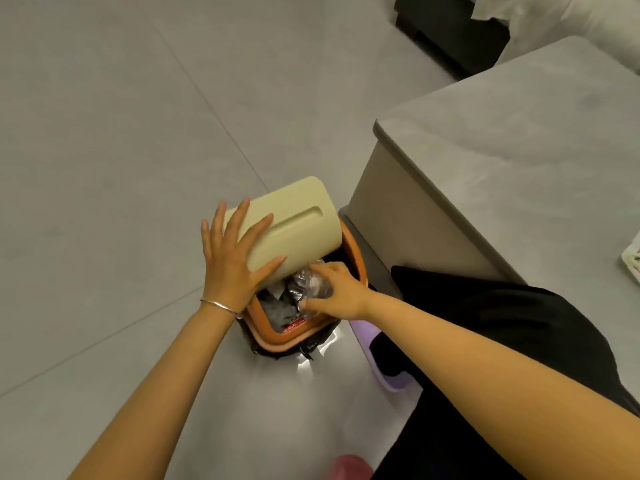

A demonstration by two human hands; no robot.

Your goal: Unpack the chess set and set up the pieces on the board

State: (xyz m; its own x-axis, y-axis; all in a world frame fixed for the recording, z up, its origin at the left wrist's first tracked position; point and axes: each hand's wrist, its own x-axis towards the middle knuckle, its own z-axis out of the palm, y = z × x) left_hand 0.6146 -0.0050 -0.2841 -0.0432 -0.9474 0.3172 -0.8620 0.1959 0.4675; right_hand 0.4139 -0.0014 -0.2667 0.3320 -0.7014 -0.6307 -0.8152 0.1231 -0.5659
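Observation:
A small waste bin [266, 336] with an orange rim and a black liner stands on the floor beside the table. Its cream lid [298, 225] is tilted up, and my left hand [235, 258] presses flat on the lid with fingers spread. My right hand [332, 292] reaches into the bin's mouth and pinches crumpled clear plastic wrapping [310, 280]. Under it lie grey rubbish and a red-printed scrap [294, 327]. No chess board or pieces are in view.
A grey-topped table [519, 161] fills the right side, with a patterned white object [632, 259] at its right edge. A lilac stool [388, 355] stands under my black-clad legs. A dark cabinet [450, 26] stands far back. Grey floor tiles spread left.

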